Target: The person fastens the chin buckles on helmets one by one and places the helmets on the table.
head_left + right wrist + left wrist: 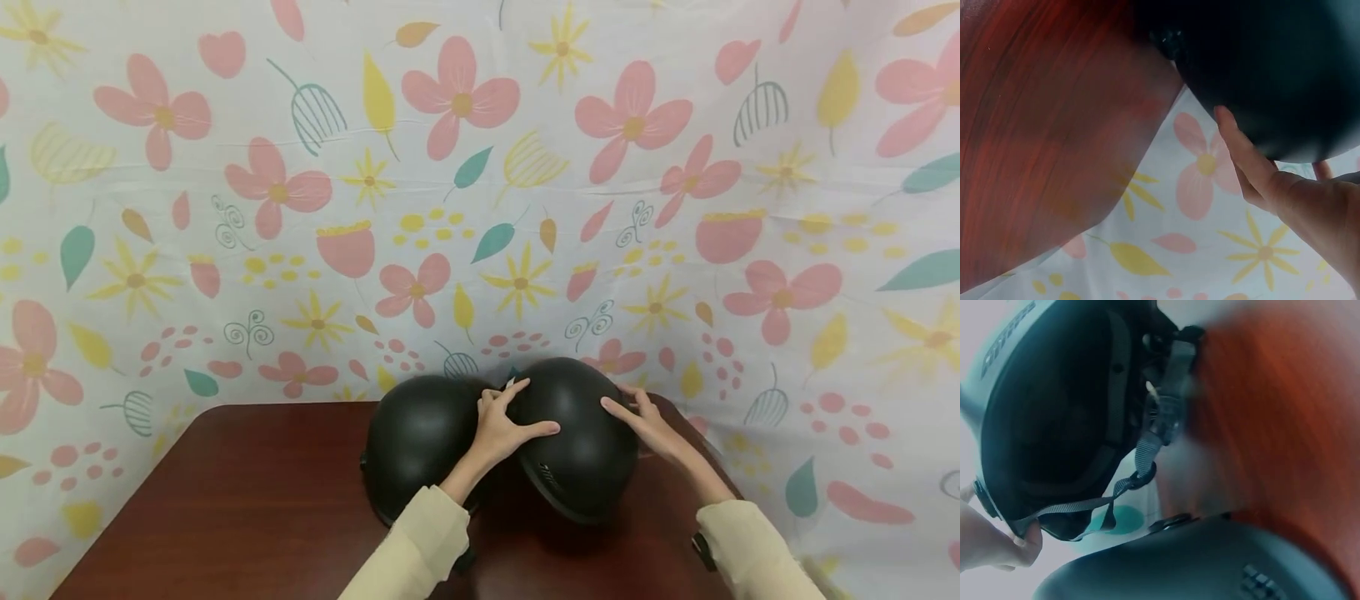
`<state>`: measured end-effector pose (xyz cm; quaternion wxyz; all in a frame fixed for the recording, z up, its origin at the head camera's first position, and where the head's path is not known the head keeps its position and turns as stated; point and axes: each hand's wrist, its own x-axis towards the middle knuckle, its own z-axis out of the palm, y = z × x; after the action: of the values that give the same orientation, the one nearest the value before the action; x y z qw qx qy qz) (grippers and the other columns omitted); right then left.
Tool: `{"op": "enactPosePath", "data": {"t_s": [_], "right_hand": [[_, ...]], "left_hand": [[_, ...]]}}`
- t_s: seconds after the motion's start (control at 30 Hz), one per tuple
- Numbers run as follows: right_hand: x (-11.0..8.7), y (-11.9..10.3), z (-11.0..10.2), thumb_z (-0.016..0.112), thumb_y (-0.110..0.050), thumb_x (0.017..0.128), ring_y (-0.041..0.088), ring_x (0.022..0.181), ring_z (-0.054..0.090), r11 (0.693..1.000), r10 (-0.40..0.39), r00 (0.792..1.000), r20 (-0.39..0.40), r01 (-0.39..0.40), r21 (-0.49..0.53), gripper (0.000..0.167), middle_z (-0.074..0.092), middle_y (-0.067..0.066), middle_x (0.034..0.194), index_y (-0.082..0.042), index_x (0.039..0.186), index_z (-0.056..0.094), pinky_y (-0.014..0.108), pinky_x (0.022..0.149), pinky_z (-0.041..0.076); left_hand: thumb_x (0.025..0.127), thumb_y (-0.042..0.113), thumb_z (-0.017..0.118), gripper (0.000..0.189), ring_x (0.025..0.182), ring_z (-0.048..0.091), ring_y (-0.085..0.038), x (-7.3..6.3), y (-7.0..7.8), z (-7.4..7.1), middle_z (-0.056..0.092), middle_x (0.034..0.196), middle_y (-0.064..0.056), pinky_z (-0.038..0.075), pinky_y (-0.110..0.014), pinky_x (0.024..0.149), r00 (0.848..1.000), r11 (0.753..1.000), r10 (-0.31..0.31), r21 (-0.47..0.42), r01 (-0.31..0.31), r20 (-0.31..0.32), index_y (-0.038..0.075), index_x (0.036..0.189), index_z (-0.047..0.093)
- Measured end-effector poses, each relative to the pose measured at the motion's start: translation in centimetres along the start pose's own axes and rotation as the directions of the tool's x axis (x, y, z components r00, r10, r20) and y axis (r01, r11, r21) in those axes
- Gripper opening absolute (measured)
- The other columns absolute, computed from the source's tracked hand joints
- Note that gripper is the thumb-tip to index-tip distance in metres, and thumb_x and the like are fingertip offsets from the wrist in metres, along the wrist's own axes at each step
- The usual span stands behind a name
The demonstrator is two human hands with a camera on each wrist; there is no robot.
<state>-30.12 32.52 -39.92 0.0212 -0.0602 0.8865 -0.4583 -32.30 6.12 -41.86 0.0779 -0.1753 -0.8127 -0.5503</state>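
A black helmet [573, 433] is held tilted between both hands, its lower rim raised off the table at the front. My left hand [498, 427] grips its left side, thumb spread across the shell. On the right side, my right hand [645, 421] holds the edge with the thumb on the shell; the other fingers are partly hidden behind it. The left wrist view looks into the dark hollow, where a grey chin strap [1147, 450] hangs across the opening. Close by on the left, a second black helmet [412, 437] sits dome up, partly covered by my left hand and forearm.
Both helmets are toward the back of a dark red-brown wooden table [262, 492]. Behind it hangs a white cloth [450, 208] printed with flowers and leaves. The table's right edge runs close beside my right forearm.
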Motion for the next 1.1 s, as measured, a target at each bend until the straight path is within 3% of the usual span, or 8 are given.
{"op": "enactPosePath", "data": {"t_s": [0.2, 0.37, 0.47, 0.63, 0.77, 0.87, 0.97, 1.1], "right_hand": [[-0.2, -0.2, 1.2, 0.039, -0.051, 0.101, 0.054, 0.140, 0.020, 0.979, 0.062, 0.996, 0.071, -0.075, 0.189, 0.082, -0.001, 0.029, 0.157, -0.009, 0.155, -0.007, 0.058, 0.087, 0.053], [-0.1, -0.4, 1.7, 0.037, -0.055, 0.100, 0.056, 0.141, 0.016, 0.967, 0.099, 0.991, 0.092, -0.117, 0.225, 0.086, -0.012, 0.027, 0.159, -0.012, 0.155, -0.013, 0.059, 0.089, 0.051], [0.1, -0.5, 1.7, 0.037, -0.056, 0.100, 0.056, 0.141, 0.018, 0.973, 0.098, 0.990, 0.102, -0.117, 0.200, 0.086, -0.010, 0.026, 0.160, -0.011, 0.156, -0.011, 0.059, 0.090, 0.051], [0.2, -1.0, 1.2, 0.042, -0.051, 0.101, 0.051, 0.141, 0.027, 0.991, 0.057, 0.997, 0.052, -0.063, 0.115, 0.081, 0.010, 0.029, 0.159, -0.008, 0.157, 0.003, 0.054, 0.094, 0.050], [0.2, -2.2, 0.8, 0.049, -0.046, 0.100, 0.050, 0.142, 0.025, 0.998, -0.046, 0.998, -0.043, 0.047, 0.034, 0.076, 0.013, 0.027, 0.160, -0.012, 0.158, 0.013, 0.062, 0.103, 0.039], [0.4, -3.6, 1.0, 0.055, -0.042, 0.098, 0.051, 0.144, 0.017, 0.989, -0.143, 0.985, -0.091, 0.140, -0.043, 0.076, 0.010, 0.025, 0.161, -0.015, 0.158, 0.017, 0.070, 0.105, 0.029], [0.7, -5.0, 1.6, 0.060, -0.041, 0.095, 0.053, 0.144, 0.013, 0.967, -0.221, 0.972, -0.076, 0.209, -0.144, 0.078, 0.010, 0.026, 0.160, -0.015, 0.157, 0.021, 0.075, 0.103, 0.025], [1.2, -5.5, 2.3, 0.064, -0.043, 0.091, 0.056, 0.142, 0.017, 0.950, -0.237, 0.971, -0.010, 0.230, -0.210, 0.084, 0.007, 0.026, 0.160, -0.019, 0.157, 0.019, 0.076, 0.100, 0.027]], "left_hand": [[0.072, 0.045, 0.085, 0.078, 0.110, 0.035, -0.024, 0.6, 0.6, -1.2, 0.040, 0.122, -0.011, 0.043, -0.051, 0.097, 0.998, 0.997, 0.060, 0.055, -0.060, 0.001, 0.028, 0.141, 0.052], [0.073, 0.046, 0.084, 0.077, 0.108, 0.035, -0.025, 0.9, 0.9, -1.8, 0.040, 0.123, -0.013, 0.042, -0.048, 0.094, 0.994, 0.990, 0.105, 0.097, -0.104, 0.003, 0.025, 0.140, 0.053], [0.073, 0.046, 0.084, 0.077, 0.108, 0.034, -0.024, 1.0, 0.8, -2.0, 0.040, 0.124, -0.014, 0.042, -0.048, 0.094, 0.995, 0.989, 0.104, 0.106, -0.104, 0.007, 0.024, 0.140, 0.053], [0.073, 0.047, 0.083, 0.077, 0.111, 0.035, -0.025, 1.0, 0.5, -2.2, 0.040, 0.128, -0.014, 0.043, -0.049, 0.095, 0.996, 0.989, 0.092, 0.113, -0.093, 0.020, 0.026, 0.141, 0.053], [0.074, 0.047, 0.083, 0.077, 0.114, 0.036, -0.027, 0.9, 0.5, -2.4, 0.040, 0.131, -0.015, 0.043, -0.050, 0.096, 0.995, 0.989, 0.090, 0.113, -0.093, 0.031, 0.025, 0.141, 0.052], [0.074, 0.045, 0.083, 0.077, 0.115, 0.035, -0.027, 1.0, 0.6, -2.4, 0.039, 0.132, -0.016, 0.043, -0.051, 0.097, 0.995, 0.989, 0.089, 0.115, -0.092, 0.035, 0.024, 0.142, 0.052], [0.075, 0.045, 0.082, 0.077, 0.115, 0.035, -0.028, 1.1, 0.7, -2.3, 0.039, 0.132, -0.017, 0.042, -0.051, 0.098, 0.996, 0.988, 0.085, 0.125, -0.089, 0.039, 0.024, 0.142, 0.052], [0.077, 0.045, 0.081, 0.077, 0.116, 0.036, -0.029, 1.2, 0.6, -2.2, 0.039, 0.133, -0.017, 0.042, -0.052, 0.098, 0.995, 0.987, 0.091, 0.129, -0.096, 0.043, 0.023, 0.144, 0.051]]}}
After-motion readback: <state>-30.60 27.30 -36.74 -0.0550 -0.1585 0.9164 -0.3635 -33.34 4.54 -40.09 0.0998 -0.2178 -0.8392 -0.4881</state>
